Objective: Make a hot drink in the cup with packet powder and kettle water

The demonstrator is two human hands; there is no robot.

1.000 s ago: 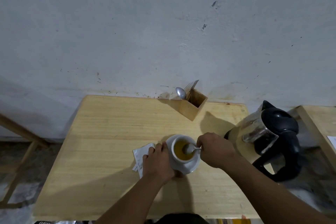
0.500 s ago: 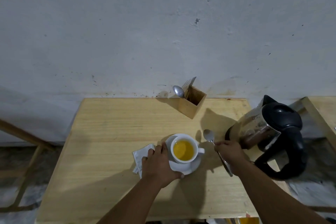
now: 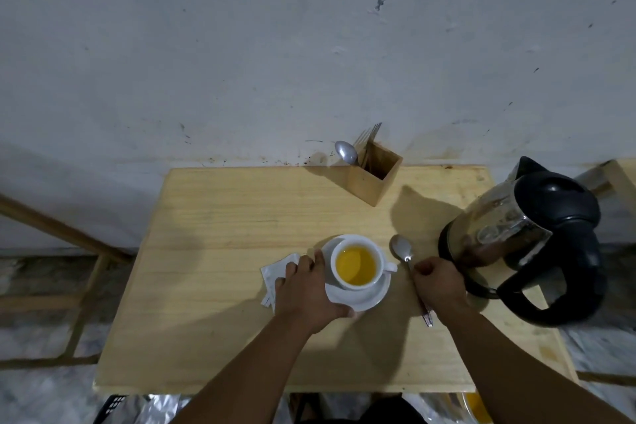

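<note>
A white cup (image 3: pixel 358 244) holding yellow drink stands on a white saucer (image 3: pixel 370 296) in the middle of the wooden table (image 3: pixel 223 234). My left hand (image 3: pixel 306 289) grips the saucer's left and near rim. Under that hand lies a torn white packet (image 3: pixel 275 272). My right hand (image 3: pixel 438 282) holds a metal spoon (image 3: pixel 402 249) by its handle, just right of the cup; the bowl rests low over the table and the handle end sticks out below my hand. A steel kettle (image 3: pixel 523 241) with a black lid and handle stands at the right.
A wooden cutlery box (image 3: pixel 377 179) with a spoon and forks stands at the table's back edge by the wall. Another wooden table edge (image 3: pixel 619 179) shows at far right. Foil-like material lies below the near edge.
My right hand took the spoon out of the cup and brought it down to the right of the saucer. My left hand stayed on the saucer.
</note>
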